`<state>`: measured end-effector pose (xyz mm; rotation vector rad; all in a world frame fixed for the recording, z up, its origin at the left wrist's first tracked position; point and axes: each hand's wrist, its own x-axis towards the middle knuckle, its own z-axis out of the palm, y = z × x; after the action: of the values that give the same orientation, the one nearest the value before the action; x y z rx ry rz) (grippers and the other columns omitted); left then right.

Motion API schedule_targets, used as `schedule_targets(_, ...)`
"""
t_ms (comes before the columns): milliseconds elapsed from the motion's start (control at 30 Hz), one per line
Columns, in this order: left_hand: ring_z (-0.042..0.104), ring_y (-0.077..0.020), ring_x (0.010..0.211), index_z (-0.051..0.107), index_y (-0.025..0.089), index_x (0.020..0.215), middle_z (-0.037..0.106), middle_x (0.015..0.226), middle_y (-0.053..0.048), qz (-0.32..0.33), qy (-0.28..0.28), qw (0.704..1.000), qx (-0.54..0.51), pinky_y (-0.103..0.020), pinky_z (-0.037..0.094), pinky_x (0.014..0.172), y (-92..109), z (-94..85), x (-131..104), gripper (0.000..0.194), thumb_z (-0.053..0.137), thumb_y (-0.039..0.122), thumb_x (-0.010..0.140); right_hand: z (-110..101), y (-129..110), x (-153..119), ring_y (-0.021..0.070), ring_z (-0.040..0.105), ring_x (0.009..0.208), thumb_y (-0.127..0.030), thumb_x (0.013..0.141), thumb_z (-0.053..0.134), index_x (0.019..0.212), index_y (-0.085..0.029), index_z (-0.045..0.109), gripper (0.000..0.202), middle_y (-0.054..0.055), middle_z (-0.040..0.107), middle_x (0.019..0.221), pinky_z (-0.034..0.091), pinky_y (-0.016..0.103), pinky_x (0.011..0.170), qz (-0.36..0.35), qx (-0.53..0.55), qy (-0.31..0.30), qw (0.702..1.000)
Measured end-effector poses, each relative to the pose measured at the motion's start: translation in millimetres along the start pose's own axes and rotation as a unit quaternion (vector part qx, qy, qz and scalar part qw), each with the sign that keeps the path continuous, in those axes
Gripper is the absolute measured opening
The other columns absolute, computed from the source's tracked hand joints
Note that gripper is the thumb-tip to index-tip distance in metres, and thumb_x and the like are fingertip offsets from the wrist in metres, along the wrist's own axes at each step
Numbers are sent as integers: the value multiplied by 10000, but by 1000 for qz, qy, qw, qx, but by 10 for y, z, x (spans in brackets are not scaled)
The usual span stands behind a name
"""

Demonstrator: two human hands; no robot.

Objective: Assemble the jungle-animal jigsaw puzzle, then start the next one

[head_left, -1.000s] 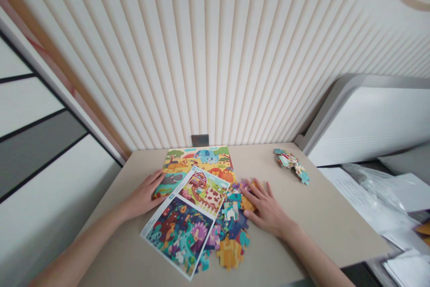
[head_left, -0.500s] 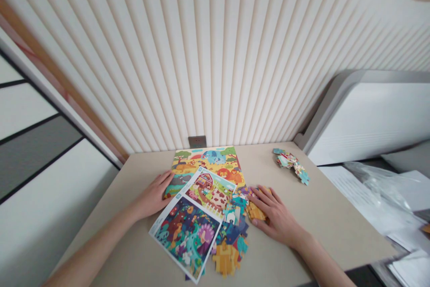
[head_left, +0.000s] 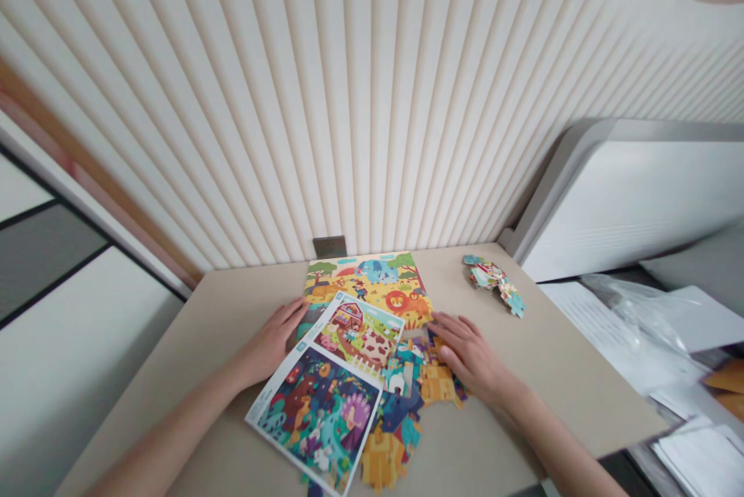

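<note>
A puzzle picture (head_left: 372, 272) with lions and elephants lies flat near the wall. My left hand (head_left: 277, 342) touches its left edge, fingers stretched out. At its lower right corner rests my right hand (head_left: 470, 353), fingers extended, over the edge of some puzzle pieces. A white-bordered sheet (head_left: 325, 404) with a farm picture and a dark forest picture overlaps the lower left of the puzzle picture. Loose yellow, blue and teal puzzle pieces (head_left: 439, 383) are heaped right of the sheet, and some stick out from under it.
Another small heap of puzzle pieces (head_left: 494, 280) lies at the back right of the beige table (head_left: 558, 388). A dark wall socket (head_left: 329, 246) sits behind the table. To the right are papers (head_left: 598, 326) and a clear plastic bag (head_left: 645, 319).
My right hand has shifted from on top of the yellow pieces to the picture's lower right corner. The puzzle picture sits straighter and slightly further right against the sheet. The camera view has shifted slightly.
</note>
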<state>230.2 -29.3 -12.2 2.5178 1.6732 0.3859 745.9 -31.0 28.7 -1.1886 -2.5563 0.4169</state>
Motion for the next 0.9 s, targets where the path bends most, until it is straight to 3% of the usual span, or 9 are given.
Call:
schedule_targets(133,323,-369,1590,305,270,1686,298,1737,-143,22,-22,999,-2,-596,252,1302,46,-53,52,842,597,635,985,-77,260,212,283,411,1553,-528,1132,299,1627,-293,432,564,79,460,1657,259,602,1284,9,-4,-21,1000)
schedule_targets(300,194,-380,1630,268,393,1681,171,1779,-74,59,-41,997,11,-613,208,1303,100,-107,36,813,610,632,984,-28,393,220,287,403,1557,-528,1132,297,1627,-286,430,567,70,455,1653,239,608,1294,8,-18,-15,1000)
schedule_targets(500,234,-356,1623,211,353,1697,271,1749,-85,57,-51,997,-3,-614,153,1315,112,-109,73,785,549,595,1031,11,442,146,297,427,1543,-470,1137,310,1607,-285,468,529,68,473,1636,278,618,1280,12,-43,7,999)
schedule_targets(733,167,-362,1633,118,379,1705,167,1769,-73,101,-159,981,-45,-631,78,1312,106,-279,338,907,580,681,984,-17,566,1,297,474,1512,-436,1129,361,1566,-314,528,484,53,536,1591,325,624,1264,21,-79,45,996)
schedule_targets(900,194,-358,1626,136,395,1697,192,1759,-43,114,-207,969,-73,-638,79,1309,134,-343,607,761,470,631,1054,-61,688,-151,304,501,1492,-406,1124,370,1557,-301,541,478,53,566,1573,379,617,1236,32,-104,67,992)
